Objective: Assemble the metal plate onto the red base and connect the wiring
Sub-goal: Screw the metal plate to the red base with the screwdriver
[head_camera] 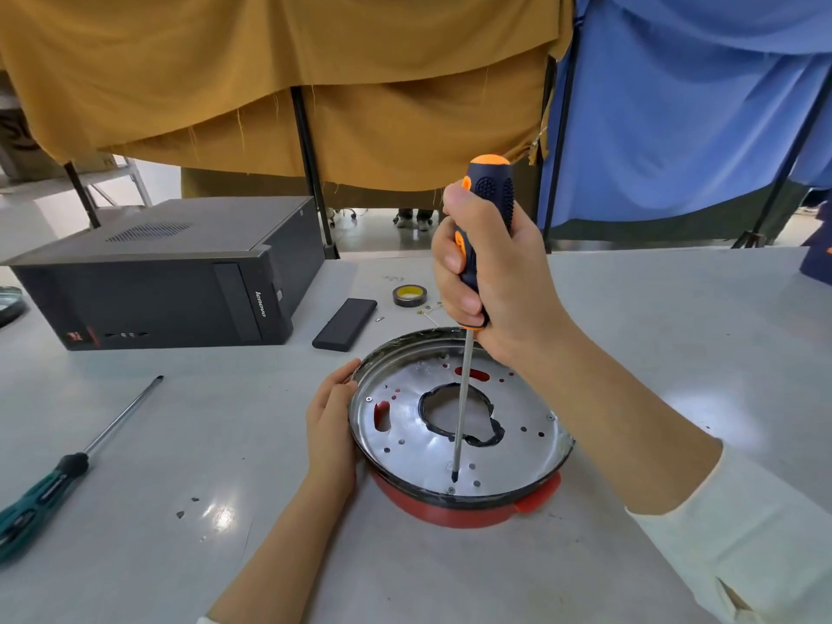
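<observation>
Screwdriving is the step in hand: the right hand (490,281) is wrapped around the handle of an orange-and-navy screwdriver (477,281), its tip set on a screw near the front edge of the round, perforated metal plate (405,425). That plate sits inside the round red plastic base (454,511) at mid-desk. The left hand (331,425) steadies the rim, fingers lying fairly straight against it. Next, I judge, comes turning with steady downward pressure, keeping the shaft upright; no wiring is visible yet. The pale grey desk (653,335) also carries a black computer tower (157,281), a teal-handled screwdriver (67,470), a black slab (344,324) and a roll of tape (410,295). Mustard and blue cloths hang behind.
</observation>
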